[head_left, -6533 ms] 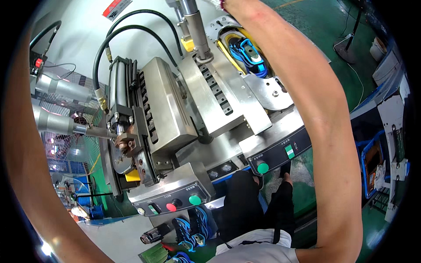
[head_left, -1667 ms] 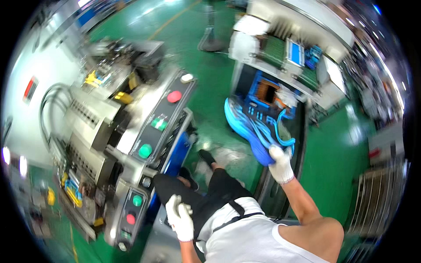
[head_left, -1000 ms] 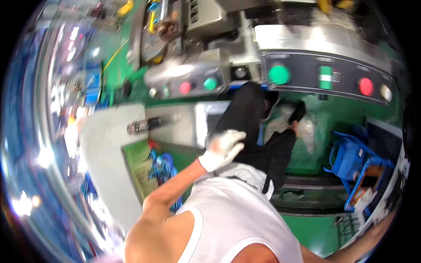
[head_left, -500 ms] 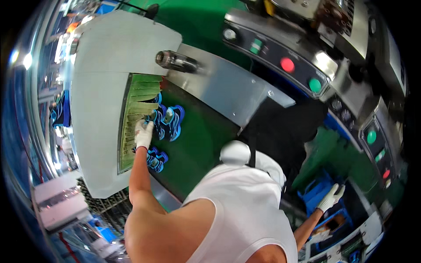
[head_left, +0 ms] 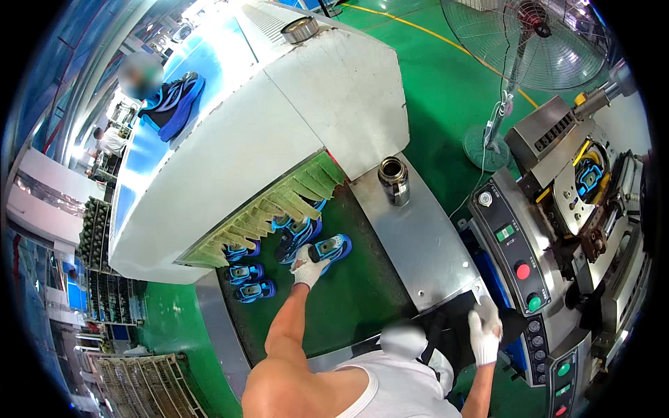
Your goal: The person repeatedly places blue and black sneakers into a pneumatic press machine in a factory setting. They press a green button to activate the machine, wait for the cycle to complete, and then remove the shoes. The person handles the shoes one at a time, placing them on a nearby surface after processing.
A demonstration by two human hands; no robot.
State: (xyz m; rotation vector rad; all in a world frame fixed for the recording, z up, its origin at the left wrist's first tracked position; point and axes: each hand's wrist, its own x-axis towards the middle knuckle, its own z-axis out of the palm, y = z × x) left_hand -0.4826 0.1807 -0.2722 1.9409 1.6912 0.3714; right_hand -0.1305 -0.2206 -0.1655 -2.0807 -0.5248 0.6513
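Observation:
My left hand (head_left: 307, 267), in a white glove, is closed at the near end of a blue and black sports shoe (head_left: 332, 247) on the green belt (head_left: 348, 299). Just beyond it, a second shoe (head_left: 293, 244) lies against the green strip curtain (head_left: 261, 216). Smaller-looking shoes (head_left: 255, 290) sit in a row to the left, some partly under the strips. My right hand (head_left: 486, 331), also gloved, is raised on the right with its fingers apart and nothing in it. It is close to the machine's control panel.
A large pale machine housing (head_left: 251, 160) rises beyond the belt, with another shoe (head_left: 178, 104) on top. An open flask (head_left: 394, 181) stands on the metal ledge (head_left: 418, 230). At right are a button panel (head_left: 513, 244), a press holding a shoe (head_left: 589, 174) and a standing fan (head_left: 526, 42).
The view has swung to the right machine's side and back. My left hand has moved from the strip curtain onto the nearer shoe. My right hand has come up from beside a blue crate.

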